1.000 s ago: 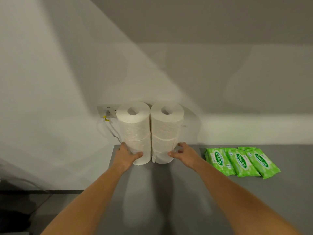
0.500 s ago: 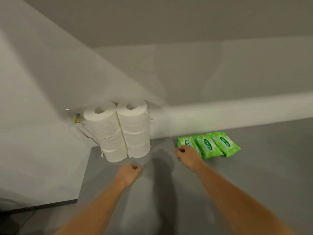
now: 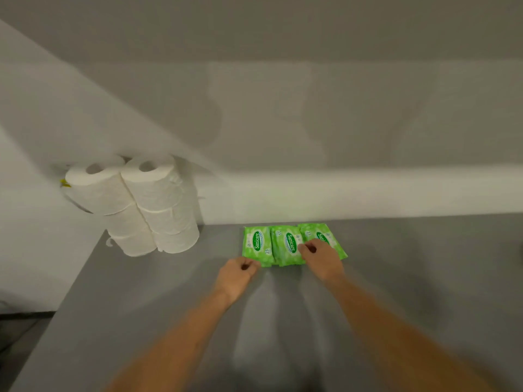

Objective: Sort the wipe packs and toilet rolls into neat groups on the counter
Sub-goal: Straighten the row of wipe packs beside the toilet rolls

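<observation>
Two stacks of rolls [image 3: 135, 205] sit at the far left corner of the counter [image 3: 141, 306], three high each, pressed together against the wall, probably so they prop each other up. That group looks done. Right of them, well apart, three green packs [image 3: 285, 244] lie in an overlapping row by the back wall. The left hand [image 3: 236, 274] is loosely curled at the near corner of the leftmost pack, touching it; can't tell if it's actually pinching it. The right hand [image 3: 321, 257] is curled on top of the rightmost pack, seemingly to square up the row.
</observation>
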Available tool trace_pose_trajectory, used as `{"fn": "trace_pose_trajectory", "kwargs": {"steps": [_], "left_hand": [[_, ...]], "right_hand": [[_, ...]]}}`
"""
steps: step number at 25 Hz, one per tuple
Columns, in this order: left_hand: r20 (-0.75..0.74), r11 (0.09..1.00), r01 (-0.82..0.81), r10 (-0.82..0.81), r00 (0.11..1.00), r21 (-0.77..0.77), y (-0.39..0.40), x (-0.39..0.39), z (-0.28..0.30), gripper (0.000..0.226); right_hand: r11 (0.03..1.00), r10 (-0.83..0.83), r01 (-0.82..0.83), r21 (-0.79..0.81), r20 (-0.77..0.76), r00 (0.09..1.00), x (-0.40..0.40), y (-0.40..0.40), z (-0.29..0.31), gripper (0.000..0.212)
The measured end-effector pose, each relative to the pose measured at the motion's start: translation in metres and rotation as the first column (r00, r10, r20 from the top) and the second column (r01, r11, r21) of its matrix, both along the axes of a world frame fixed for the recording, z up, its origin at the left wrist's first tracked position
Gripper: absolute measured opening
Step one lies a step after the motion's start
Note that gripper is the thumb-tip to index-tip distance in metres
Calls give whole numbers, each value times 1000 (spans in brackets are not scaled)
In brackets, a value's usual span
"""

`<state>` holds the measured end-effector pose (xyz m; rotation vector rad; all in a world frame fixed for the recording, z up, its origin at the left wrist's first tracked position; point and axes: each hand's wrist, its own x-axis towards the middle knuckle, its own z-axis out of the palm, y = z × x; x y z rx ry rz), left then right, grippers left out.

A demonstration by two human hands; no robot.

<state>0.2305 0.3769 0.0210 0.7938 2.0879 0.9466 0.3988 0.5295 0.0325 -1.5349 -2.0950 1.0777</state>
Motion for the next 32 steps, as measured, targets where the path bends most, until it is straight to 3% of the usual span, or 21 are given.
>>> {"fn": "trace_pose_trajectory", "kwargs": {"steps": [6, 10, 12, 15, 22, 28, 32], "left_hand": [[16, 998, 43, -44, 999, 45, 53, 55, -11, 21], [-117, 990, 138, -137, 984, 2, 82, 63, -25, 36], [-289, 976, 216, -217, 932, -35, 95, 59, -32, 41], [-480, 937, 334, -341, 808, -104, 109, 52, -41, 51], [-601, 860, 433, -502, 621, -271, 118, 38, -63, 64], [-612, 889, 398, -448, 651, -228, 120, 34, -67, 59], [-611, 895, 380, -438, 660, -232, 119, 34, -69, 58]], "right_hand": [[997, -59, 57, 44, 33, 998, 39, 59, -21, 17], [996, -31, 17, 89, 151, 988, 48, 88, -39, 32], [996, -19, 1, 88, 197, 980, 47, 95, -49, 40], [997, -67, 74, -35, 158, 985, 45, 100, -61, 41], [968, -130, 132, -214, 26, 991, 46, 110, -77, 21], [929, -288, 245, -279, -127, 949, 28, 116, -72, 28], [949, -249, 240, -205, -23, 968, 21, 114, -74, 25]]}}
